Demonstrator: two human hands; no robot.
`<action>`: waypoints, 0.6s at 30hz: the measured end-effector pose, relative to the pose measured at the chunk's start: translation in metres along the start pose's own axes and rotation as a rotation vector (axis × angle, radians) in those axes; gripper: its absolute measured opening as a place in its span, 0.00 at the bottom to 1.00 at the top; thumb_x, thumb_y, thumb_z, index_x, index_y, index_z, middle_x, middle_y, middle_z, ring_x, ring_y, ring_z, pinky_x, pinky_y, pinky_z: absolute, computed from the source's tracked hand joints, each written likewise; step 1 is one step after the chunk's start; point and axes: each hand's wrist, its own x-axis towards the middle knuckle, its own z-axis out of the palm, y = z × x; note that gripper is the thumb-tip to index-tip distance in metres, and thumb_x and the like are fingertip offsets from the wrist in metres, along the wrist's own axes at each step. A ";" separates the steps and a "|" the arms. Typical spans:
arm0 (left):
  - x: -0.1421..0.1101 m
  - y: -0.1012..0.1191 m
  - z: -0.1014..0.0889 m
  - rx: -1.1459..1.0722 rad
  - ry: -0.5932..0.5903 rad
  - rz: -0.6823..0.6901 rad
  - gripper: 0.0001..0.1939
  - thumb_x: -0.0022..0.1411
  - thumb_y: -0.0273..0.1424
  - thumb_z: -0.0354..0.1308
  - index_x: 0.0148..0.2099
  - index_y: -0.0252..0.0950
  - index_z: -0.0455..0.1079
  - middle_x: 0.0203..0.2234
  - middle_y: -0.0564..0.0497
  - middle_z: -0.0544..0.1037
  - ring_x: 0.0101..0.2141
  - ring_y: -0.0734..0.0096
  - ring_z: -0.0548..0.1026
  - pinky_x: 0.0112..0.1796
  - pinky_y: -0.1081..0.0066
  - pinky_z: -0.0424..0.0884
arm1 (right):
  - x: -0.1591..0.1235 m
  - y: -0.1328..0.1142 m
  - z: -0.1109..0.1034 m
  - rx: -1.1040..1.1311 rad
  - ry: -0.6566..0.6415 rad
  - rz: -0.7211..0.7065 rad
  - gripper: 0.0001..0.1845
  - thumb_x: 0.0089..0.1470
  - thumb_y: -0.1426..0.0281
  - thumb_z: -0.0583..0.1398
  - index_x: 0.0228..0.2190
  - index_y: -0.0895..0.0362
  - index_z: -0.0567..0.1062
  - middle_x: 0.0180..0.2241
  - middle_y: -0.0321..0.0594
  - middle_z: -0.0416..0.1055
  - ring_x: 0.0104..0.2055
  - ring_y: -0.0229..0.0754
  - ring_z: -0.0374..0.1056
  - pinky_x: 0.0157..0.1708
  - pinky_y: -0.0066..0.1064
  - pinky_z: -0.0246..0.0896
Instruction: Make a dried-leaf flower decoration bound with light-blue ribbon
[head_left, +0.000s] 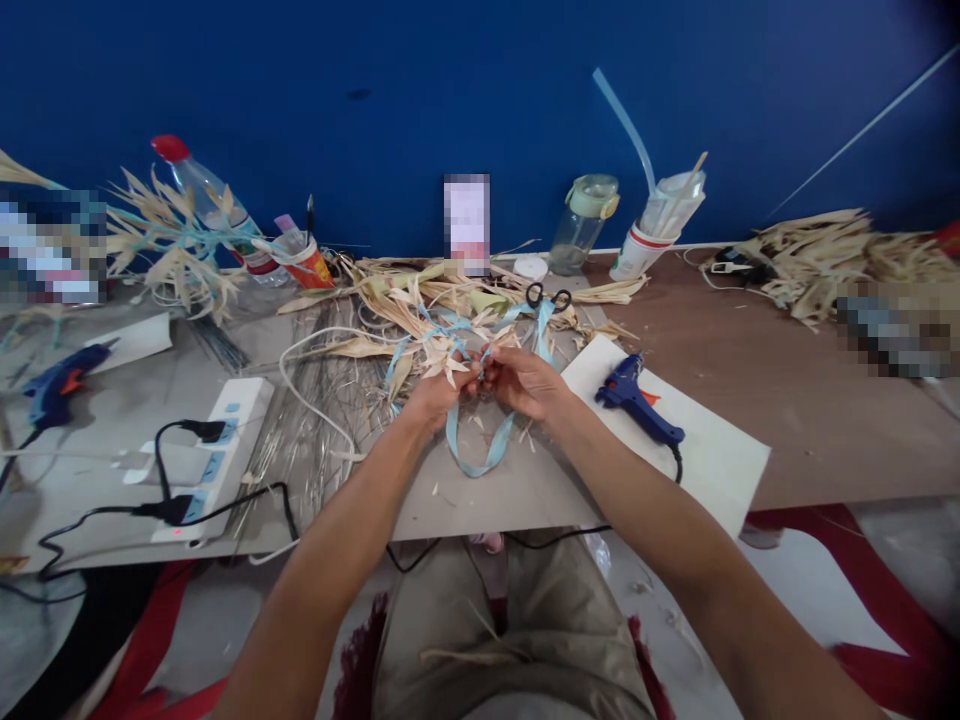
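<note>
Both hands meet at the middle of the table. My left hand (442, 392) is closed around the stem of a spray of pale dried husk flowers (448, 352), whose petals stick up above the fingers. Close beside it, my right hand (521, 380) pinches a light blue ribbon (480, 466) at the stem. The ribbon hangs below both hands in a loop on the tabletop. Behind the right hand lie black-handled scissors (549, 296), partly over another blue strip. My fingertips hide the exact spot where ribbon and stem touch.
A blue glue gun (641, 405) rests on a white board (697, 470) at right; another glue gun (60, 385) lies at far left. A power strip (225, 450) with cables, loose wires (300, 420), dried husks (832, 255), a bottle (217, 205) and cups (641, 250) surround the work area.
</note>
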 end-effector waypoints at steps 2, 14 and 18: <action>-0.001 0.004 -0.001 0.000 0.013 -0.024 0.16 0.42 0.33 0.69 0.28 0.34 0.65 0.16 0.58 0.66 0.17 0.83 0.61 0.19 0.78 0.55 | -0.002 0.001 0.001 -0.120 -0.007 0.000 0.13 0.34 0.67 0.68 0.24 0.58 0.71 0.18 0.31 0.64 0.20 0.31 0.56 0.21 0.25 0.53; 0.002 -0.002 -0.010 0.130 0.039 0.023 0.13 0.42 0.33 0.67 0.28 0.35 0.67 0.15 0.58 0.65 0.17 0.81 0.61 0.20 0.77 0.55 | -0.002 0.009 0.001 -0.469 0.089 -0.051 0.10 0.36 0.67 0.64 0.18 0.58 0.69 0.13 0.28 0.59 0.15 0.28 0.49 0.17 0.25 0.40; -0.001 0.002 -0.010 0.070 -0.006 -0.039 0.13 0.42 0.33 0.67 0.30 0.35 0.70 0.16 0.57 0.67 0.18 0.80 0.63 0.21 0.77 0.59 | -0.001 0.008 0.000 -0.477 0.105 -0.061 0.10 0.35 0.68 0.64 0.16 0.57 0.67 0.11 0.27 0.58 0.14 0.28 0.49 0.16 0.25 0.40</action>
